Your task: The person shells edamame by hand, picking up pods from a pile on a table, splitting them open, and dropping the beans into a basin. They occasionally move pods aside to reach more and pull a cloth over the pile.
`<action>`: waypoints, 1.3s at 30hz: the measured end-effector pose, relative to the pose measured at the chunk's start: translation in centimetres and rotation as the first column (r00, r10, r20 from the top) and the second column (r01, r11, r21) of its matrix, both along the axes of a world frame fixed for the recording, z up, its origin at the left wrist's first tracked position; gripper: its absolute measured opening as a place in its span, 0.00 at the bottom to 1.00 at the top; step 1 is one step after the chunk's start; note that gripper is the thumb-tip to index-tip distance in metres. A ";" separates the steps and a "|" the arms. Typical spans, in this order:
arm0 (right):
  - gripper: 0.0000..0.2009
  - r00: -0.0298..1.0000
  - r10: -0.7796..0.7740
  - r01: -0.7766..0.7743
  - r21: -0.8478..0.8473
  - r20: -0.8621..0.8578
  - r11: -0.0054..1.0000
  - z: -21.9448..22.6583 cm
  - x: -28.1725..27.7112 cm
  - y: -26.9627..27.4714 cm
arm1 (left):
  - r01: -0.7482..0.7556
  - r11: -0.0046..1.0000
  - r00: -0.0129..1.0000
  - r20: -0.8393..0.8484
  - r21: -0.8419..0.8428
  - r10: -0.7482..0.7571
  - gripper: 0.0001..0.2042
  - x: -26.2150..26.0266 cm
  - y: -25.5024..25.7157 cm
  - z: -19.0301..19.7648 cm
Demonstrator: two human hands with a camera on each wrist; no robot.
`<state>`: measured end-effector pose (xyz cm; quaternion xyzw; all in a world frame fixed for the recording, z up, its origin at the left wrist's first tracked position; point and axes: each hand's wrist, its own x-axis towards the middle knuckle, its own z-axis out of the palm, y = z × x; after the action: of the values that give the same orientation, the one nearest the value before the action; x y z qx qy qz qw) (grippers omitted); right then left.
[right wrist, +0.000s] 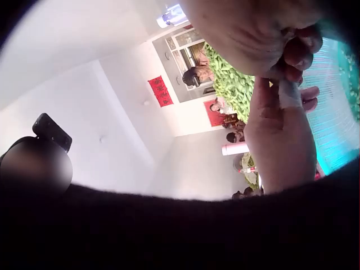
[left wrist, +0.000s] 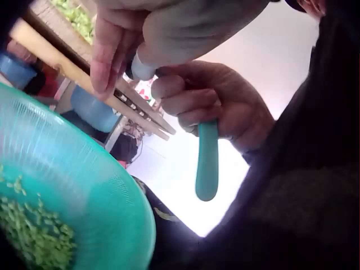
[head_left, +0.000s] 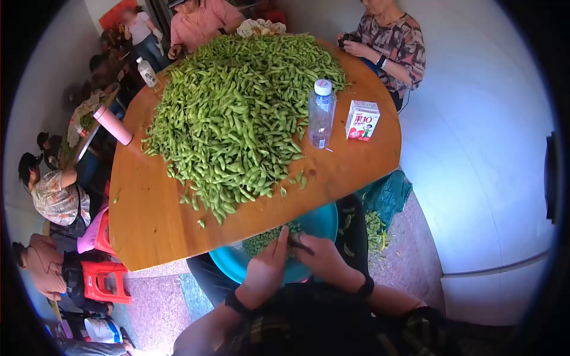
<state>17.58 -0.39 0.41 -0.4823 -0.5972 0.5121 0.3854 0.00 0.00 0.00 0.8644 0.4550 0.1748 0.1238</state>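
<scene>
Over my feed I took this for a shared indoor workroom. Beyond the grip stood a wooden table [head_left: 154, 213] heaped with green pods [head_left: 231, 107], with people [head_left: 395, 47] at its far side; well off to the grip's left I saw another table [head_left: 86, 144], more people [head_left: 59, 199] and a red plastic stool [head_left: 102, 268].

Teal handle [left wrist: 207, 163] | smooth, slim, round-ended | gripped in right hand [head_left: 325, 260] | rounded end left exposed beyond the grip | other end hidden
</scene>
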 end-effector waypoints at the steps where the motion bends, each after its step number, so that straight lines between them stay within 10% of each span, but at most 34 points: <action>1: 0.06 1.000 -0.011 0.011 0.018 -0.010 1.000 -0.1 0.0 -0.2 | -0.009 1.000 1.000 0.024 0.022 0.008 0.32 0.2 -0.1 -0.1; 12: 0.07 0.935 -0.049 -0.110 -0.419 -0.351 0.901 -0.4 0.5 -0.2 | -0.020 0.999 0.958 0.284 -0.039 0.030 0.22 -0.6 0.4 -2.3; 14: 0.07 0.915 -0.065 -0.153 -0.493 -0.397 0.857 -0.3 0.8 0.0 | 0.042 0.774 0.800 0.485 -0.631 0.352 0.16 -1.0 0.8 -2.3; 15: 0.07 0.915 -0.064 -0.153 -0.490 -0.398 0.858 -0.4 0.7 0.2 | 0.042 0.777 0.801 0.487 -0.628 0.350 0.16 -1.0 1.0 -2.3; 17: 0.06 0.978 0.015 -0.096 -0.381 -0.209 0.920 -1.1 0.6 0.7 | 0.368 0.466 0.389 0.588 -0.805 0.709 0.12 -0.9 1.3 -2.2; 20: 0.07 0.995 0.016 -0.021 -0.060 -0.097 0.998 -3.3 0.2 0.5 | 0.283 0.547 0.521 0.605 -0.788 0.602 0.12 -0.7 1.6 -2.7; 27: 0.07 0.993 0.040 -0.045 0.036 0.115 0.998 -2.6 0.6 -0.5 | 0.136 0.646 0.640 0.564 -0.751 0.521 0.09 -0.4 1.2 -3.7; 34: 0.11 0.967 -0.145 0.125 0.106 0.209 0.987 -3.6 5.1 -2.4 | -0.042 0.961 0.917 0.372 -0.275 0.146 0.08 -0.7 1.4 -3.5; 39: 0.07 0.619 -0.457 0.350 0.297 0.638 0.888 -6.9 16.2 -4.6 | -0.268 0.950 0.955 0.170 0.161 0.241 0.09 -2.1 4.3 3.8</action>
<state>33.74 -4.96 -6.45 -0.7308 -0.6079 0.1496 0.2722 -2.15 4.31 3.84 0.7905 0.5345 0.2941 0.0539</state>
